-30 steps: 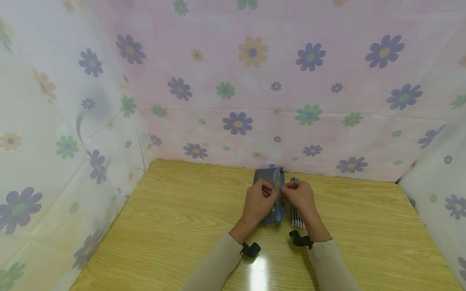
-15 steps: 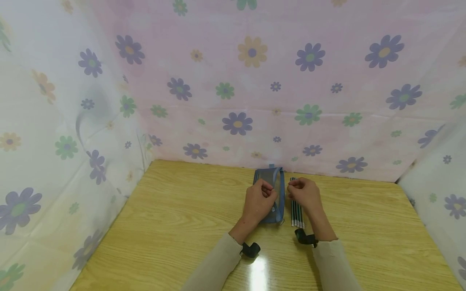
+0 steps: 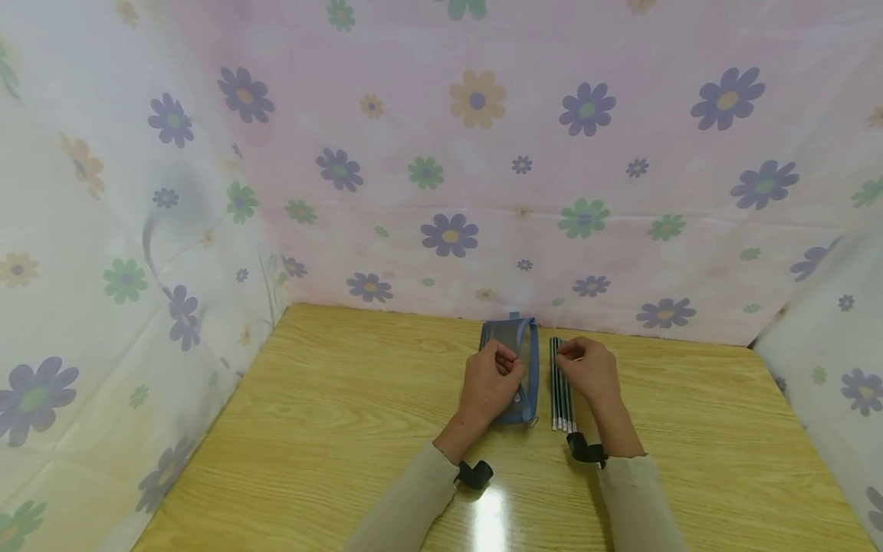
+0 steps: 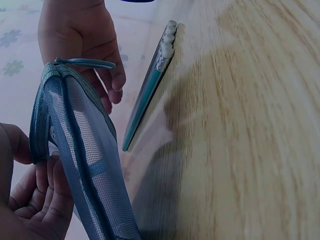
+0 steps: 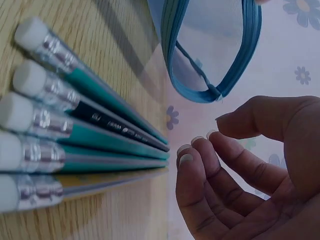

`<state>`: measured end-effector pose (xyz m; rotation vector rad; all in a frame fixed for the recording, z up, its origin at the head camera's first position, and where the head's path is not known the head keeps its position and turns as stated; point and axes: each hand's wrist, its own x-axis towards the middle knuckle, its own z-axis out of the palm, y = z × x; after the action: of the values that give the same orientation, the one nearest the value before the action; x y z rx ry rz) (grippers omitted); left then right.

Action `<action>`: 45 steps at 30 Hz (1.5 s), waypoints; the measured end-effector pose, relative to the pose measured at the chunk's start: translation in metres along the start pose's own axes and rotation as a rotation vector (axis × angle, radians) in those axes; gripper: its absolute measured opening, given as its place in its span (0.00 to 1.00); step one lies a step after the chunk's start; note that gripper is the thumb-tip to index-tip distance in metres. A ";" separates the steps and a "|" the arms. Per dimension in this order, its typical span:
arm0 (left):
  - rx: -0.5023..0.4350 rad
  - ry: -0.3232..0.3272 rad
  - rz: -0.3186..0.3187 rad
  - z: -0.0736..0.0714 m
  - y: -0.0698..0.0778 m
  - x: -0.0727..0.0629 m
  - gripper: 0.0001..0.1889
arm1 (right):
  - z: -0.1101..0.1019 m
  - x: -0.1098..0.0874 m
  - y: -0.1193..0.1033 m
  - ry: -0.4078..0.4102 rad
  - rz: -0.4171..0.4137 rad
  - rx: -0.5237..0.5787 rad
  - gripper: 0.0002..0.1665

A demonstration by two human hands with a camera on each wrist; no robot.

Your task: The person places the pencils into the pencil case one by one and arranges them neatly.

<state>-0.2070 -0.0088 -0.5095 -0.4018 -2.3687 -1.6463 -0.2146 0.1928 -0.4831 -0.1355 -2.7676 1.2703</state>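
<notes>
A blue mesh pencil case (image 3: 509,333) lies on the table, and its zipped mouth gapes in the right wrist view. My left hand (image 3: 491,383) pinches the edge of that mouth, thumb on one side and fingers on the other, as the left wrist view shows. Beside the case, to its right, lie several pencils (image 3: 557,399) in a row, dark and green with white erasers (image 5: 31,80) toward me. Over their far part hovers my right hand (image 3: 589,372), its thumb and fingers bent with a gap between them, holding nothing and apart from the pencils.
Wood-grain table (image 3: 345,399) spreads under everything. A flowered cloth (image 3: 483,169) rises behind its far edge and along both sides. Black camera mounts (image 3: 476,475) sit at both wrists.
My right hand has moved right, away from the pencil case mouth to over the pencils. My left hand stays on the case, which has hardly moved.
</notes>
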 end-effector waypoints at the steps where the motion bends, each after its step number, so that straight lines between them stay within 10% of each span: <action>1: 0.001 0.001 0.002 0.000 0.000 0.000 0.02 | -0.001 0.000 0.000 -0.005 -0.001 -0.005 0.12; 45: 0.021 -0.002 -0.001 -0.002 0.003 0.000 0.02 | -0.009 0.005 0.026 -0.072 0.064 -0.169 0.11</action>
<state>-0.2058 -0.0099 -0.5064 -0.3988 -2.3856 -1.6211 -0.2175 0.2170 -0.4972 -0.1952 -2.9527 1.0732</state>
